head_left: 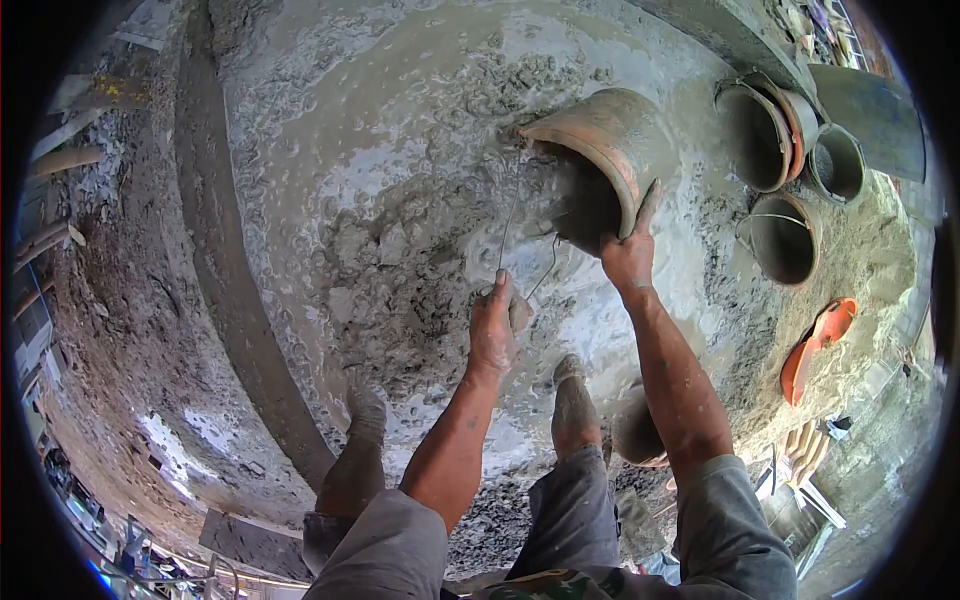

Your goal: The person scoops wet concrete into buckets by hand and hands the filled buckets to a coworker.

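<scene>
A large clay-stained bucket [635, 125] lies tipped on its side over wet grey mud [400, 240], its dark mouth facing me. Its thin wire handle reaches down to my left hand [492, 325], whose fingers are wrapped round the wire. At the bucket's lower right rim is my right hand [630, 255], gripping the edge with one finger stretched along the outside. Watery slurry shows near the bucket's mouth; the inside is too dark to make out.
Several buckets stand at the upper right, one of them [785, 240] with a wire handle. Another bucket [640, 425] is beside my right forearm. An orange object [815, 350] lies at the right. A raised curved edge [225, 260] runs down the left. My muddy feet are below.
</scene>
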`<state>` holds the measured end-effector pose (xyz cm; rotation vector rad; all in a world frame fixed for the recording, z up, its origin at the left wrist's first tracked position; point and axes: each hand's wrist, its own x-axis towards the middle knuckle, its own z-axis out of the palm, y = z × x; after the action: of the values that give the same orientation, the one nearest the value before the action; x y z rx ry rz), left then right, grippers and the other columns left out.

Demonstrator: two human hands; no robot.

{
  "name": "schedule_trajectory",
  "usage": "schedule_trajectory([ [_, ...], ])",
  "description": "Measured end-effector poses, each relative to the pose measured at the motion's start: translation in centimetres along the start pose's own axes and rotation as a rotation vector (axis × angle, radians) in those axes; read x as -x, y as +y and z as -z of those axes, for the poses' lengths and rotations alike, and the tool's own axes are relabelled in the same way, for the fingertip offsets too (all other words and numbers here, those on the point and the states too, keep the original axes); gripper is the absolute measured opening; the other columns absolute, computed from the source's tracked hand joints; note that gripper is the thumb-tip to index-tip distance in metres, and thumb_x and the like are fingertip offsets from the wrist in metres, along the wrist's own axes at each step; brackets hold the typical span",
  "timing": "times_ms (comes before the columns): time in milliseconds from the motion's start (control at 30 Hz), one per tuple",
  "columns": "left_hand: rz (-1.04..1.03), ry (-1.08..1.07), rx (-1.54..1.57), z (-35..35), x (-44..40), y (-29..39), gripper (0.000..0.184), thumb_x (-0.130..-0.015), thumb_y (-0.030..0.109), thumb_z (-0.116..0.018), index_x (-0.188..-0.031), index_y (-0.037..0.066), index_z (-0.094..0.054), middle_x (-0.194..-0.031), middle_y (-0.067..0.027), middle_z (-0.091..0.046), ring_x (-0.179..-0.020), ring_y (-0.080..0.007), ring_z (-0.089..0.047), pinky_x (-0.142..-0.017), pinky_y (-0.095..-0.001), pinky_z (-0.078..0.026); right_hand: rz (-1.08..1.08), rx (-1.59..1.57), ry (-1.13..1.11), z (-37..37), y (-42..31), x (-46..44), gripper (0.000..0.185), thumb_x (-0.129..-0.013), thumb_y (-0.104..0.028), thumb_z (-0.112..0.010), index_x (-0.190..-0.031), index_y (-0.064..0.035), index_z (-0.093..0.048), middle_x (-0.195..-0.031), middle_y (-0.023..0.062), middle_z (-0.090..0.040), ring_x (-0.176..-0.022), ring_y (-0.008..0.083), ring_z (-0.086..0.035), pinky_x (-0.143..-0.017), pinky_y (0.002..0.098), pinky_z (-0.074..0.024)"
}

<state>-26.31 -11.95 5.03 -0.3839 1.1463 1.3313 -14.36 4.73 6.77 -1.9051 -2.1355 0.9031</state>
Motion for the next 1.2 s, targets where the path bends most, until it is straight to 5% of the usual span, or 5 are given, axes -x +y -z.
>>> schedule_trajectory([
  [233, -0.037, 0.036, 0.248, 3.9, 7.4, 1.5, 0.045, -0.089, 0.043, -0.050, -0.055, 0.015, -0.040, -0.049, 0.0014, -0.034, -0.045, -0.0122, -0.031, -0.051, -0.0281, -0.031, 0.072, 0.131, -0.263, -2.3, -4.3, 2.6, 0.100, -0.065, -0.002, -0.053, -0.140, -0.0060, 0.013, -0.086, 0.0297, -0.061, -0.080, 0.0450, -0.059, -0.071, 0.0438, -0.0479],
  [533, -0.079, 0.382, -0.038, 6.1, 13.6, -3.7, 0.045, -0.091, 0.042, -0.049, -0.056, 0.016, -0.036, -0.051, 0.0027, -0.031, -0.047, -0.0111, -0.029, -0.051, -0.0301, -0.029, -0.134, -0.673, -0.453, -1.0, 2.5, 18.4, 0.101, -0.077, -0.007, -0.067, -0.139, 0.0001, 0.011, -0.143, 0.0255, -0.011, -0.126, 0.0375, -0.032, -0.099, 0.0373, -0.0334],
  [667, -0.086, 0.350, -0.207, 7.1, 12.3, -4.0, 0.044, -0.089, 0.043, -0.052, -0.057, 0.014, -0.041, -0.052, 0.0019, -0.034, -0.048, -0.0119, -0.032, -0.054, -0.0298, -0.034, -0.546, -0.765, -0.160, 4.9, 9.8, 11.4, 0.054, -0.087, -0.038, -0.056, -0.124, -0.0008, -0.043, -0.132, 0.0140, -0.039, -0.119, 0.0254, -0.040, -0.096, 0.0349, -0.0346],
  [800, -0.139, 0.369, -0.398, 3.8, 11.6, -3.8, 0.037, -0.090, 0.036, -0.051, -0.067, 0.006, -0.053, -0.054, -0.0006, -0.042, -0.047, -0.0094, -0.036, -0.047, -0.0261, -0.030, -0.715, -0.798, -0.381, 0.9, 16.7, -3.2, 0.073, -0.083, -0.051, -0.054, -0.133, -0.0010, -0.036, -0.135, 0.0192, -0.039, -0.123, 0.0293, -0.039, -0.100, 0.0363, -0.0311],
  [1200, 0.078, 0.530, -0.506, 0.7, 10.5, 1.6, 0.061, -0.081, 0.041, -0.065, -0.112, -0.009, -0.051, -0.100, -0.0120, -0.059, -0.085, -0.0167, -0.056, -0.076, -0.0307, -0.046, -0.191, -0.350, -0.492, 3.3, 5.4, 3.4, 0.071, -0.078, -0.047, -0.059, -0.127, 0.0013, -0.043, -0.125, 0.0260, -0.046, -0.113, 0.0385, -0.047, -0.095, 0.0397, -0.0355],
])
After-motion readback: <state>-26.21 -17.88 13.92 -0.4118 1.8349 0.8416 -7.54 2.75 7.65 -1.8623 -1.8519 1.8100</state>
